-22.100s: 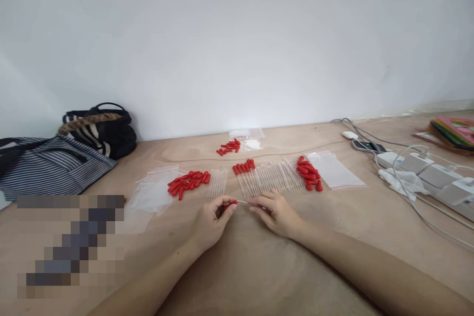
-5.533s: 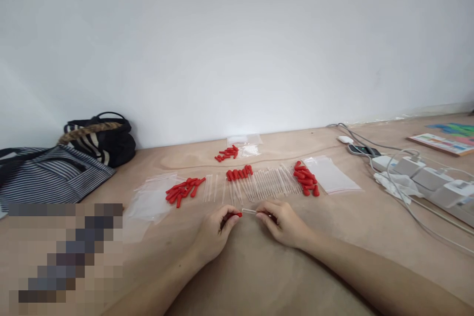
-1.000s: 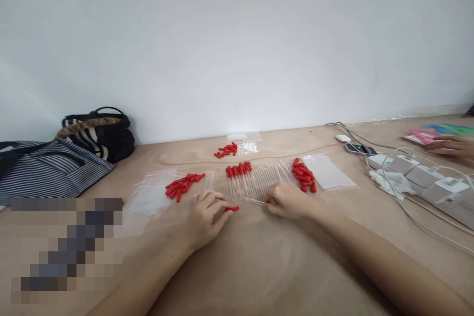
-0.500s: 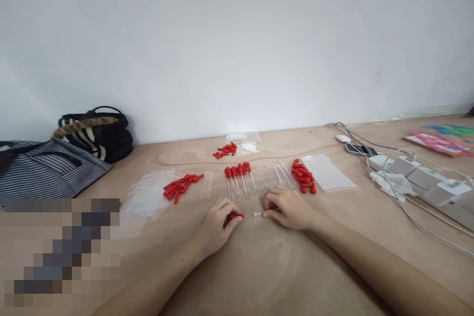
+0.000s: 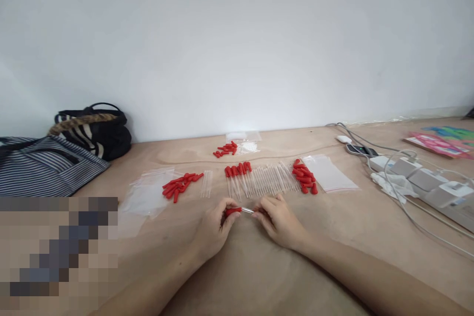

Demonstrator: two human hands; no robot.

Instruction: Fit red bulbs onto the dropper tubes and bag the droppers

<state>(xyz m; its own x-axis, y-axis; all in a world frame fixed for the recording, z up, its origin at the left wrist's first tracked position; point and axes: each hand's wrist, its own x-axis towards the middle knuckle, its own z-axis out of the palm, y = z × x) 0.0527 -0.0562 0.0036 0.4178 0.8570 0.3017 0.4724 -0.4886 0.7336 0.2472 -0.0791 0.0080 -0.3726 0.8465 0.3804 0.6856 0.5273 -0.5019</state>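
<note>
My left hand (image 5: pixel 217 219) pinches a red rubber dropper bulb (image 5: pixel 233 211) just above the table. From the right, my right hand (image 5: pixel 276 217) grips a clear dropper tube (image 5: pixel 247 210). The tube's end meets the bulb's mouth; whether it sits inside cannot be made out. Beyond my hands lies a row of clear tubes (image 5: pixel 270 178), and several droppers with red bulbs (image 5: pixel 238 169) lie at its left end. A heap of red bulbs (image 5: pixel 303 177) borders the row's right end. Another pile of red bulbs (image 5: pixel 181 185) lies to the left, beside several loose tubes (image 5: pixel 206 183).
Clear plastic bags (image 5: pixel 148 192) lie at left, and a white zip bag (image 5: pixel 331 174) at right. Near the wall are more red bulbs (image 5: pixel 225 148) and thin tubes. Bags (image 5: pixel 94 133) stand at far left. A power strip with white chargers (image 5: pixel 425 177) and cables occupies the right.
My right hand has moved left, bringing the tube up to the red bulb. My left hand still pinches the bulb, which now shows more between the fingers.
</note>
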